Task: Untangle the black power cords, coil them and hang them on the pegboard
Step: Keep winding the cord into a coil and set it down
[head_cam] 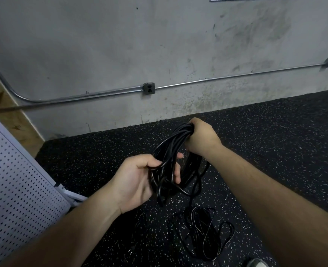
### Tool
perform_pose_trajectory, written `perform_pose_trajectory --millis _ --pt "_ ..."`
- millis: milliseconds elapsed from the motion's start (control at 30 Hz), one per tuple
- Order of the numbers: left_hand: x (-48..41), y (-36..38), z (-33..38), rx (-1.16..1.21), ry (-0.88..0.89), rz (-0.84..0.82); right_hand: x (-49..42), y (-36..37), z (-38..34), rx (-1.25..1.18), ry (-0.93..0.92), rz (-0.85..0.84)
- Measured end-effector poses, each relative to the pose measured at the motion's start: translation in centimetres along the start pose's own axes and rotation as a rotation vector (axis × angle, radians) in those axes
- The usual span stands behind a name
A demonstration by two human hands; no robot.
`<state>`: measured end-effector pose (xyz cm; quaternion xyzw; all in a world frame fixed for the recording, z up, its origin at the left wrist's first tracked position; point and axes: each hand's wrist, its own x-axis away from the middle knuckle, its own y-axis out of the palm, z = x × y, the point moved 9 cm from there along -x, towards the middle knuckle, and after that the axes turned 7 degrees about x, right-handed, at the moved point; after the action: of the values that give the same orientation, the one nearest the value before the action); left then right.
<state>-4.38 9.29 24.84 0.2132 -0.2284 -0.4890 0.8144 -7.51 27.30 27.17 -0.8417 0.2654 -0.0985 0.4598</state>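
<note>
Head view: bundled loops of black rubber power cord (169, 143) held mid-air above the speckled black floor (275, 151). Right hand (199, 137) is clenched round the top of the bundle and left hand (140, 178) curls round its lower loops. Long axis slants upper-right to lower-left. Looks limp, light and springy; best gripped across all loops. A second loose black cord tangle (201, 232) lies below, with the white perforated pegboard (14, 180) to the left.
</note>
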Motion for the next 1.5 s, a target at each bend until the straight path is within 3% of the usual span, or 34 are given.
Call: perform_pose_trajectory --millis 100,300,600,767,900,1000,1200,1300,1400,1500 --pt "0.1 0.0 -0.4 -0.061 -0.054 0.042 0.2 0.6 0.1 0.055 -0.006 -0.009" --pt "0.0 -1.6 -0.3 -0.514 -0.013 0.311 0.3 0.4 -0.1 0.060 0.016 0.057" --pt "1.0 -2.6 2.6 -0.860 0.218 0.402 -0.2 -0.7 1.0 -0.323 0.063 0.028" --pt "1.8 -3.8 4.7 -0.949 0.398 0.563 0.4 -0.2 -1.0 -0.531 0.020 -0.073" --pt "2.8 -7.0 5.7 -0.618 0.499 0.751 2.5 0.8 -4.6 -0.805 -0.128 -0.389" --pt "2.7 -7.2 5.5 -0.473 0.518 0.704 3.5 1.3 -6.1 -1.028 -0.134 -0.547" --pt "2.3 -5.0 4.8 -0.867 0.669 0.577 2.7 1.7 -4.7 -1.270 0.231 -0.242" --pt "0.8 -5.3 2.9 -0.878 0.499 0.435 2.6 0.7 -4.0 -1.128 0.221 -0.200" --pt "0.2 -6.7 2.5 -0.715 0.328 0.386 2.5 0.1 -4.0 -1.003 0.160 -0.198" --pt "0.5 -7.5 4.8 -0.355 0.350 0.342 2.8 0.6 -4.9 -0.871 0.087 -0.221"
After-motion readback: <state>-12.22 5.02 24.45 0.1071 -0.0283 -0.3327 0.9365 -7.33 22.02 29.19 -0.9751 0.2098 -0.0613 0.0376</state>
